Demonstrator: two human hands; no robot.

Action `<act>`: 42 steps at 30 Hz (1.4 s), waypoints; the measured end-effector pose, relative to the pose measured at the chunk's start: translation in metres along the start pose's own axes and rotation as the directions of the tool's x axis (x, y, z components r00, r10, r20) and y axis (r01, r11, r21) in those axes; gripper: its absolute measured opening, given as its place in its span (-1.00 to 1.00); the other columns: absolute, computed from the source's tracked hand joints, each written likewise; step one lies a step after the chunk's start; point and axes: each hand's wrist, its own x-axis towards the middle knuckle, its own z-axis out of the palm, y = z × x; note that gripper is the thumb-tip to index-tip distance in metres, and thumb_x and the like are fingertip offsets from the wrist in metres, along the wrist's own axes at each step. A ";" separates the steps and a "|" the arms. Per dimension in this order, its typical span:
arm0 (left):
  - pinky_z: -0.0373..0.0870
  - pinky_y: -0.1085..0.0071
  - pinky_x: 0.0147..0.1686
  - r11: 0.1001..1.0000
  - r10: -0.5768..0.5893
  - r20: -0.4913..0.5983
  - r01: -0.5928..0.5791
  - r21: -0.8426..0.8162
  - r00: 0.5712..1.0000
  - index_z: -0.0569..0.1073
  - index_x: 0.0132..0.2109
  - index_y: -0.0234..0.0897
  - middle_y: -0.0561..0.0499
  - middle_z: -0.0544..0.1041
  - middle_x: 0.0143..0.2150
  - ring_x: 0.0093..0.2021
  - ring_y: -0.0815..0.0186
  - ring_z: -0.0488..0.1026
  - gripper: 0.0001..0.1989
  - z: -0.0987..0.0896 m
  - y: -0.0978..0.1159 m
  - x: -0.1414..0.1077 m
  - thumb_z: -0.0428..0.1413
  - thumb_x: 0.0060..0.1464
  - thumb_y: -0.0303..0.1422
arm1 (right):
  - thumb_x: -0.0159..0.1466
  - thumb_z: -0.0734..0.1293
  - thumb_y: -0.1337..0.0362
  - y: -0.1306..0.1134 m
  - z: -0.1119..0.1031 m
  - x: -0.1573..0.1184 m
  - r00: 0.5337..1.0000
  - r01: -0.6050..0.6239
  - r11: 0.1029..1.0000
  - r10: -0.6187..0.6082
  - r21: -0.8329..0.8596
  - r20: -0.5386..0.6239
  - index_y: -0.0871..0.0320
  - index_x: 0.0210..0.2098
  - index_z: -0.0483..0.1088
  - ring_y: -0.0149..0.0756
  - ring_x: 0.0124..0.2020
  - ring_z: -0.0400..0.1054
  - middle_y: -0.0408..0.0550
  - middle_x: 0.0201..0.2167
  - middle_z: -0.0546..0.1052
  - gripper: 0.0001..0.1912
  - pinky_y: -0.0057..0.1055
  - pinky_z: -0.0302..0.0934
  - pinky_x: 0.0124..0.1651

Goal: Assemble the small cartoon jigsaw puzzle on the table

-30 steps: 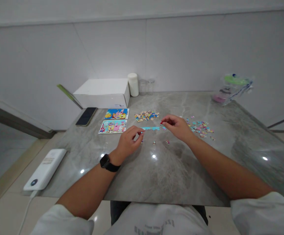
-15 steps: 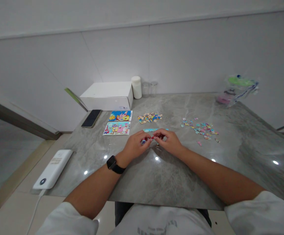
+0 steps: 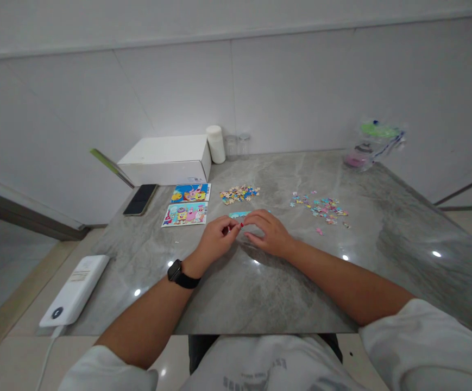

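My left hand (image 3: 218, 238) pinches a small red puzzle piece (image 3: 241, 224) between thumb and fingertips. Close beside it is my right hand (image 3: 269, 234), its thumb and fingers curved apart, the index fingertip near the piece. A strip of joined light-blue puzzle (image 3: 239, 214) lies just behind both hands and is partly hidden by them. Beyond the strip sits a heap of yellow and blue pieces (image 3: 239, 194). To the right, pink and teal pieces (image 3: 328, 210) are scattered. Two cartoon picture cards, one blue (image 3: 190, 193) and one paler (image 3: 184, 214), lie left of the heap.
A black phone (image 3: 140, 200), a white box (image 3: 166, 158), a white bottle (image 3: 215, 145) and two clear glasses (image 3: 244, 146) stand or lie toward the back. A white power bank (image 3: 75, 290) with a cable is at left, a plastic bag (image 3: 372, 145) at back right.
The view has shifted slightly to the right. My right fingers have spread and loosened from the red piece, while my left hand keeps its pinch.
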 end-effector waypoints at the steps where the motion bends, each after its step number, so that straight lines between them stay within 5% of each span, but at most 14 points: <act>1: 0.25 0.42 -0.35 1.000 -0.011 -0.002 0.011 -0.016 1.000 0.56 -0.27 -0.26 0.04 0.51 -0.39 -0.38 0.35 0.38 -0.72 0.000 0.000 0.000 0.11 0.34 -0.20 | 0.39 0.38 0.25 0.000 0.000 0.000 0.999 0.029 0.999 -0.028 -0.021 0.015 0.06 0.00 0.51 -0.11 0.06 0.45 0.07 -0.02 0.61 -0.80 -0.12 0.35 0.16; 13: 0.30 0.41 -0.34 0.992 -0.076 0.081 0.084 -0.098 0.994 0.54 -0.29 -0.27 0.05 0.52 -0.38 -0.37 0.33 0.40 -0.71 0.000 0.003 0.001 0.10 0.32 -0.19 | 0.42 0.33 0.30 0.001 0.001 0.001 0.996 0.058 0.993 -0.051 -0.103 0.074 -0.01 -0.13 0.58 -0.13 -0.01 0.46 0.01 -0.06 0.65 -0.84 -0.11 0.32 0.12; 24: 0.46 0.25 -0.03 0.940 0.052 0.072 -0.073 0.333 0.996 0.58 -0.10 -0.22 -0.06 0.59 -0.14 -0.11 0.20 0.53 -0.88 -0.023 -0.020 0.007 0.14 0.30 -0.39 | 0.35 0.44 0.32 0.005 0.014 0.004 0.970 -0.049 0.979 0.093 -0.196 0.226 0.05 -0.12 0.59 -0.10 -0.02 0.46 -0.01 -0.08 0.66 -0.89 -0.17 0.22 0.06; 32: 0.45 0.14 0.21 0.899 0.148 0.273 -0.244 0.363 0.951 0.63 0.03 -0.17 -0.12 0.60 0.13 0.12 0.13 0.54 -0.73 -0.027 -0.029 0.005 0.20 0.21 -0.46 | 0.34 0.48 0.30 0.001 0.026 0.010 0.946 -0.058 0.976 0.121 -0.209 0.301 0.05 -0.18 0.60 -0.14 -0.07 0.47 -0.06 -0.17 0.66 -0.94 -0.22 0.17 0.00; 42: 0.46 0.10 0.18 0.901 0.113 0.355 -0.246 0.358 0.928 0.66 -0.01 -0.18 -0.13 0.65 0.09 0.10 0.07 0.57 -0.76 -0.027 -0.024 0.006 0.19 0.22 -0.46 | 0.36 0.46 0.29 -0.001 0.028 0.011 0.929 -0.057 0.968 0.141 -0.244 0.343 0.05 -0.16 0.63 -0.13 -0.06 0.48 -0.04 -0.16 0.66 -0.92 -0.20 0.17 0.01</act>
